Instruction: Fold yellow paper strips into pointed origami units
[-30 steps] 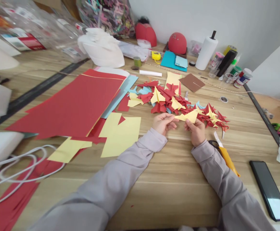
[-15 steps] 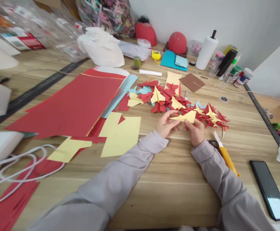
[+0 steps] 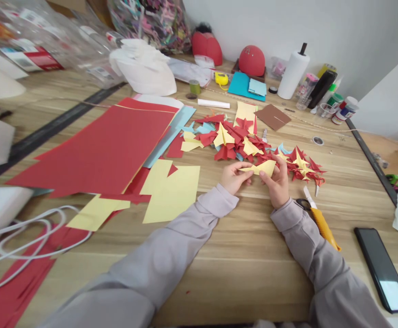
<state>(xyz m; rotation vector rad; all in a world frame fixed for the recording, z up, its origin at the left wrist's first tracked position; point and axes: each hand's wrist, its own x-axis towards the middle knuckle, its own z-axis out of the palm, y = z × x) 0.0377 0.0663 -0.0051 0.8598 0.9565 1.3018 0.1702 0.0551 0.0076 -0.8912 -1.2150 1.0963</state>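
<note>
Between my two hands is a small folded piece of yellow paper, held just above the table. My left hand pinches its left end between thumb and fingers. On its right side, the thumb and fingers of my right hand grip the paper. Right behind the hands lies a heap of folded paper pieces, mostly red, with some yellow and light blue ones. Several more red and yellow pointed folds lie beyond my right hand.
Red paper sheets and yellow paper squares lie to the left. A yellow-handled utility knife and a phone rest on the right. Bottles and a white roll stand at the back. A white cable coils at the left.
My right fingers have lifted and shifted along the yellow paper's upper right edge, and the paper's angle has changed slightly. My left hand keeps its pinch, a little lower.
</note>
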